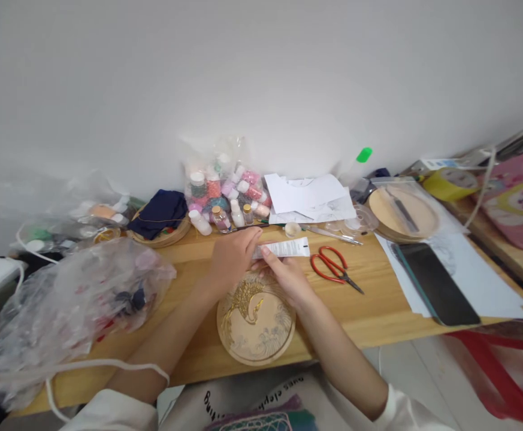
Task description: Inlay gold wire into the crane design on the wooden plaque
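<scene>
My R hand (288, 280) grips the white tube (296, 247) just beyond the gold-bird hoop (244, 336), L hand (235, 254) over its other end (can't tell if gripping), prob. opening it, so next move needs steadiness.

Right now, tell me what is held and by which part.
A white tube: the right hand holds its body, thumb on the printed face; the left hand covers its left end.
</scene>
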Demonstrator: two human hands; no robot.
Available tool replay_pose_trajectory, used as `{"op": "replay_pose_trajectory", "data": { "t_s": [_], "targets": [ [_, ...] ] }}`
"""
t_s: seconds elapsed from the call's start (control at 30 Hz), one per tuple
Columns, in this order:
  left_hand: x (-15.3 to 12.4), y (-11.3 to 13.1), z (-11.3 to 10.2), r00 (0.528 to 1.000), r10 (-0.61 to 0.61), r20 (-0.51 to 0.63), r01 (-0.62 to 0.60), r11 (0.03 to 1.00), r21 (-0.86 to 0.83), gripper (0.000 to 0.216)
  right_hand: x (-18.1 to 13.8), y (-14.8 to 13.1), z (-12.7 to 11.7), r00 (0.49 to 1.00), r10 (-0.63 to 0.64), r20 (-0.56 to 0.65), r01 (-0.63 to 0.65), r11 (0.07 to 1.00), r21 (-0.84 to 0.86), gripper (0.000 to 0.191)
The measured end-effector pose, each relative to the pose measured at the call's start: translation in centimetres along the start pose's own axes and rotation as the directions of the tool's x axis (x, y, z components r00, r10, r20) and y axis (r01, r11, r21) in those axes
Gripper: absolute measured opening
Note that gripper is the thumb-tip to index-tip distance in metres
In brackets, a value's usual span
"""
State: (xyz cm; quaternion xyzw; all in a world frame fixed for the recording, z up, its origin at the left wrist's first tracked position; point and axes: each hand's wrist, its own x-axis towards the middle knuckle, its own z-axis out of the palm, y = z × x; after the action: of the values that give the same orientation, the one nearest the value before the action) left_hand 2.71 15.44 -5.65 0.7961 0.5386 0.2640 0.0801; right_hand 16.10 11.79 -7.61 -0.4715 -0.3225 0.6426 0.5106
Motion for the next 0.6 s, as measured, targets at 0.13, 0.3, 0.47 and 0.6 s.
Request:
{"op": "replay_pose_trajectory", "data": {
  "t_s": [0.13,0.3,0.47,0.6],
  "targets": [
    [0.5,-2.8,-0.5,0.987,-0.158,0.038,0.152,0.979,0.133,0.027,0.8,0.2,-1.2,0.983,-0.094,-0.159,0.076,0.991,-0.114,0.055],
    [-0.3,-5.6,-0.6,0.935,-0.347,0.077,0.317,0.912,0.260,0.026,1.9,-0.1,-2.9,0.907,-0.255,-0.336,0.118,0.918,-0.379,0.024],
    [-1.7,-5.3,-0.4,0.914,-0.386,0.124,0.371,0.920,0.128,0.023,0.8,-1.4,-3.9,0.940,-0.267,-0.210,0.034,0.689,-0.724,0.006],
    [-2.1,-4.0,-1.1,0.907,-0.404,0.121,0.420,0.893,-0.161,0.023,0.1,-2.2,-4.4,0.973,-0.185,-0.141,-0.044,0.449,-0.892,0.013]
  ]
}}
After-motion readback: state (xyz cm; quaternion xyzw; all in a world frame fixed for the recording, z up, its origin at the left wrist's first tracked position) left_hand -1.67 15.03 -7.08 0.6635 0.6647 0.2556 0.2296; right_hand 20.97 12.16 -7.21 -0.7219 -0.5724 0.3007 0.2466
